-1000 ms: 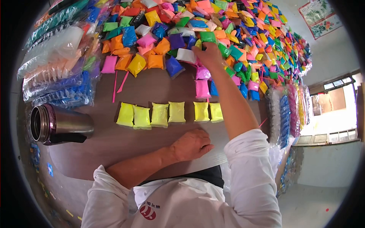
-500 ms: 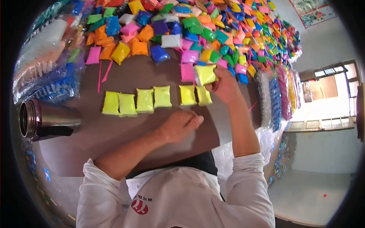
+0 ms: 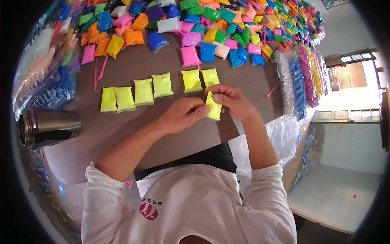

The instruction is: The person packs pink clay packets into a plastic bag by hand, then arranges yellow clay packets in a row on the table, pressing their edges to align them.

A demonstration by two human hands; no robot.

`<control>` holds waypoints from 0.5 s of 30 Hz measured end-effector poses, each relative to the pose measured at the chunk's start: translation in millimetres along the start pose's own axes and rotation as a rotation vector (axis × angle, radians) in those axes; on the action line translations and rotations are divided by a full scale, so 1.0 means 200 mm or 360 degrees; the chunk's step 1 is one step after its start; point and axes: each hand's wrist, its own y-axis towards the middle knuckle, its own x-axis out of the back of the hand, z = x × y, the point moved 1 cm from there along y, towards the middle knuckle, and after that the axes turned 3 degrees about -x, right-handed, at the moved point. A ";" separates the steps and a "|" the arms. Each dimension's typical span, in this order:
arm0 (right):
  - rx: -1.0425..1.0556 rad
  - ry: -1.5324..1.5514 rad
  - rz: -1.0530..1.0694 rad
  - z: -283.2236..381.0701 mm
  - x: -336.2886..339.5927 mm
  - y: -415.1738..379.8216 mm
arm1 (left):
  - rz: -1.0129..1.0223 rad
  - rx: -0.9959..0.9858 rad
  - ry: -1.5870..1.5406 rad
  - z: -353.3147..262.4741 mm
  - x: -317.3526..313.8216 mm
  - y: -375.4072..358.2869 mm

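Observation:
Near the table's front edge, both my hands hold one small yellow packet (image 3: 213,109) that looks soft and sealed in clear film. The fingers of my right hand (image 3: 232,101) pinch its upper right side. My left hand (image 3: 183,114) grips its left edge, thumb on top; some of its fingers are hidden. Just beyond my hands lie two yellow packets, one on the left (image 3: 191,81) and one on the right (image 3: 210,77). Farther left, several more yellow packets (image 3: 143,92) lie in a row on the brown table (image 3: 122,126).
A big heap of coloured packets (image 3: 219,24) covers the table's far side. A steel flask (image 3: 53,127) lies at the left edge, near bagged packets (image 3: 40,77). Pink sticks (image 3: 102,68) lie on the table. Packed strips (image 3: 298,85) stand at the right.
My right hand has brought the yellow packet from beside the heap down toward me. My left hand has moved up and taken hold of it too. The view has shifted slightly.

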 end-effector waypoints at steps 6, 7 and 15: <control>0.0126 0.0420 -0.0285 -0.04 -0.13 0.00 | -0.0157 -0.0038 -0.0213 0.02 -0.01 0.01; 0.0180 0.0414 -0.0308 -0.03 -0.15 -0.01 | -0.0164 -0.0029 -0.0223 0.02 0.00 0.01; 0.0214 0.0403 -0.0185 0.11 -0.23 -0.01 | 0.0024 0.0110 -0.0464 0.04 0.02 0.02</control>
